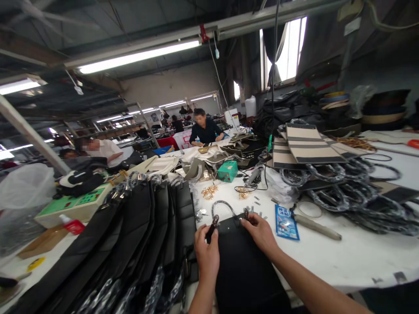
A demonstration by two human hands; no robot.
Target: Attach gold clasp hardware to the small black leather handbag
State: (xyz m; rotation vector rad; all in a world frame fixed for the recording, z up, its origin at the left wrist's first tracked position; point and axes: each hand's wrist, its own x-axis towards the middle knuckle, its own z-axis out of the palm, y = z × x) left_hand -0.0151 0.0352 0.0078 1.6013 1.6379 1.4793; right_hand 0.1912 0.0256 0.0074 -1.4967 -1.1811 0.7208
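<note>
Two hands, mine, both closed on something. Left hand (pixel 207 252) grips a dark strap end (pixel 212 226) between thumb and curled fingers, tip poking up. Right hand (pixel 261 233) pinches a second dark tab (pixel 246 213) at the top corner of a black bag (pixel 247 270); exact finger contact partly hidden. Bag sits between my fingers, body running back toward me. Wrapped handle loop (pixel 223 202) arches just ahead of the fingertips. Left of my left fingers: row of black bags (pixel 137 222), close together. Ahead of both hands: gold fittings (pixel 209 192) in a small heap, second gold heap (pixel 242 192) beside a black cord, green box (pixel 228 171) beyond. Right of my right fingers: blue packet (pixel 286 222), then grey-handled tool (pixel 317 227), tape ring (pixel 310 209) behind it. Farther right, beige-and-black panels (pixel 306 144) piled over more wrapped handles (pixel 329 198). Well beyond my fingers, a person in dark clothing (pixel 207 131) sits across the white table (pixel 347 257).
</note>
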